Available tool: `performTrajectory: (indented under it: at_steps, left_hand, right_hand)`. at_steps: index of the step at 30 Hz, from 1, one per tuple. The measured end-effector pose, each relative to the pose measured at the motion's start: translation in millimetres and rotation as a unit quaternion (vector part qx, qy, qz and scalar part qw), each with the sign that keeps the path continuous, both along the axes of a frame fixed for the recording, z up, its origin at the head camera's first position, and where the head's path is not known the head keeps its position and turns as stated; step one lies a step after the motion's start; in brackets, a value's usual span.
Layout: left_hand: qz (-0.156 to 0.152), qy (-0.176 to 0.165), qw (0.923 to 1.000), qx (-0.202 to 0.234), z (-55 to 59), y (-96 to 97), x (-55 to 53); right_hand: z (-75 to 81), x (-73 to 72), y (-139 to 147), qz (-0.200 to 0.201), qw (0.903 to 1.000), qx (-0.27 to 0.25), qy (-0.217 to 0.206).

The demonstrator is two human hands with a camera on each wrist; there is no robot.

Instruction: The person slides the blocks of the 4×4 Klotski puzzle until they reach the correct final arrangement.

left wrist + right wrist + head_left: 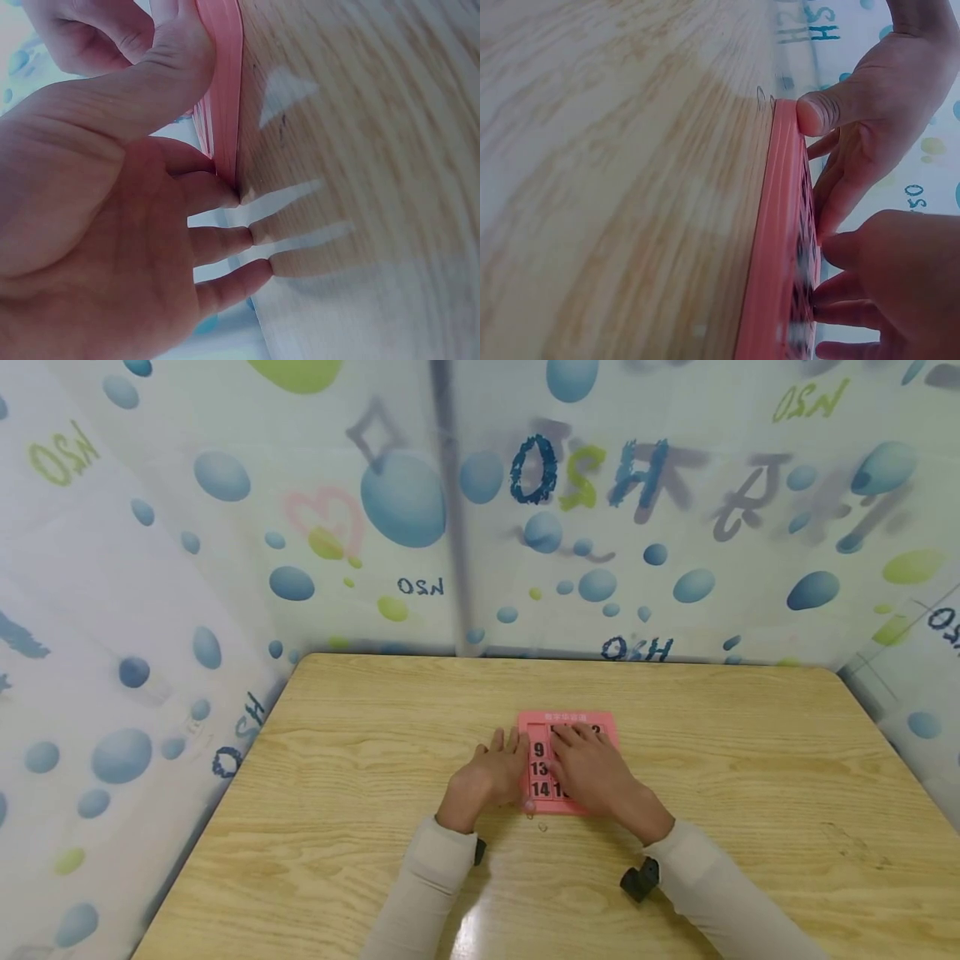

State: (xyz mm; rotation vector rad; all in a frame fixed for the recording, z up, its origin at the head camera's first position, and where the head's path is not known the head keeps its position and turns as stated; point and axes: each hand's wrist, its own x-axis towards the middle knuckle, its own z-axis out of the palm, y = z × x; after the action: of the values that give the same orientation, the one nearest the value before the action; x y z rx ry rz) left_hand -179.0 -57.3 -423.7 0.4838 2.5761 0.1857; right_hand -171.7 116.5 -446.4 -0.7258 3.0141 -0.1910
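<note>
A pink number sliding puzzle (567, 717) with black-numbered tiles lies flat on the wooden table. My left hand (493, 774) holds it at the left side, the thumb at its near left corner. The other fingers spread along that side, and some fingertips touch the table in the left wrist view. Over the tiles lies my right hand (596, 768), its fingertips touching the top rows and its thumb near the left columns. It hides much of the middle and right of the puzzle. Tiles 9, 13 and 14 show in the left column.
The wooden table (360, 735) reaches back to a patterned curtain (495, 568), which also hangs at both sides. A small loop-shaped mark (542, 827) shows just in front of the puzzle. Dark wrist devices (640, 879) sit at the sleeves.
</note>
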Motion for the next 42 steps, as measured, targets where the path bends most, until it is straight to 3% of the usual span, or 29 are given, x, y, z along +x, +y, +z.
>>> performTrajectory:
  at_steps: [9, 20, 33, 42]
  left_hand:
    - [-0.003, 0.0, 1.0, 0.003, 0.8, 0.4, 0.4]
    - [0.005, -0.013, 0.9999, 0.004, 4.2, -0.8, -0.9]
    - [-0.018, 0.004, 0.9998, -0.006, 0.4, -1.1, 1.2]
    - [-0.01, 0.005, 0.9999, -0.004, 1.9, -2.0, 2.2]
  right_hand:
    - [-6.2, 0.7, -3.8, -0.022, 0.9993, -0.019, 0.024]
    - [-4.7, -1.3, -12.6, -0.013, 0.9997, -0.018, 0.011]
    - [-2.2, -0.6, -27.1, -0.004, 0.9996, -0.024, -0.013]
    - [1.4, -2.2, -12.2, -0.008, 0.9994, -0.034, 0.008]
